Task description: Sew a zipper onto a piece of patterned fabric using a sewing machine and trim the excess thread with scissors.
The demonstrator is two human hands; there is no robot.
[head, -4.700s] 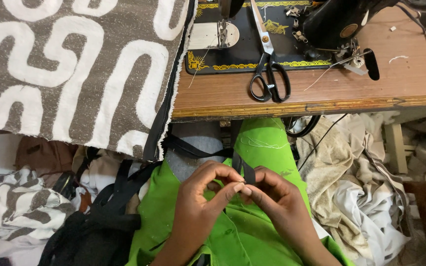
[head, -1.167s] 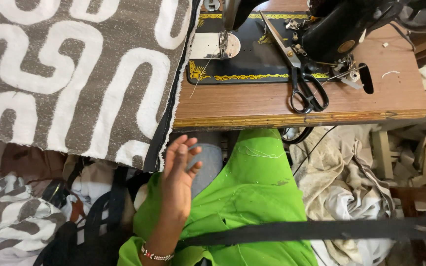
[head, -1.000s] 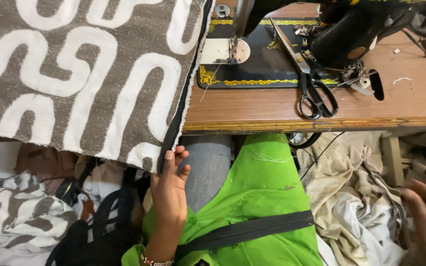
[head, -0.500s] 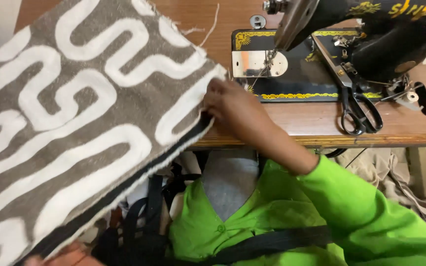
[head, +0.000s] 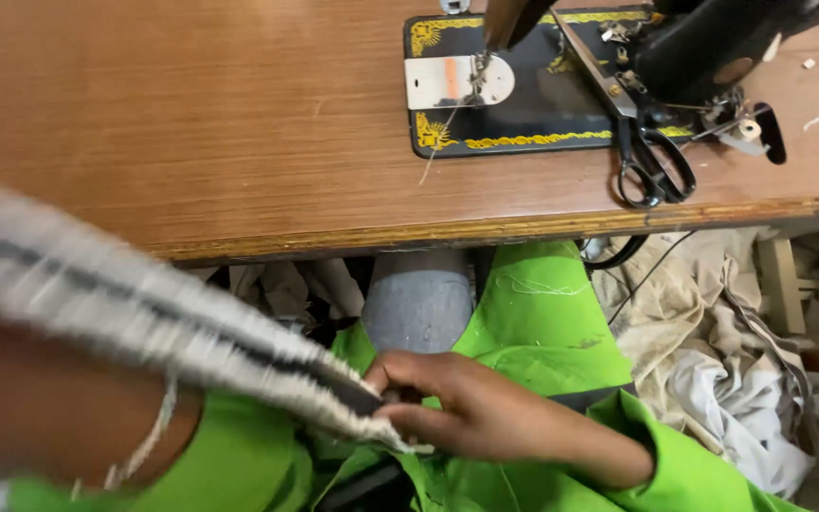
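Note:
A brown-and-white patterned fabric (head: 144, 303) with a black edge strip runs as a blurred band from the left edge down to my lap. My right hand (head: 471, 412) pinches its near corner between thumb and fingers, just above my green garment (head: 533, 322). My left hand (head: 49, 408), with a thin bracelet at the wrist, is blurred at the lower left, pressed under the fabric and holding it. A black sewing machine (head: 713, 47) stands at the back right of the wooden table (head: 191, 123), its needle plate (head: 452, 81) bare.
Black scissors (head: 651, 156) lie on the machine's base near the table's front edge. Loose thread trails from the needle. Beige and white cloth is heaped (head: 713, 351) on the floor at the right, beside a wooden table leg (head: 784, 280).
The patterned fabric has come off the table and down toward my lap. My right hand dropped from the table edge to my lap, gripping the fabric's corner. The view shifted left.

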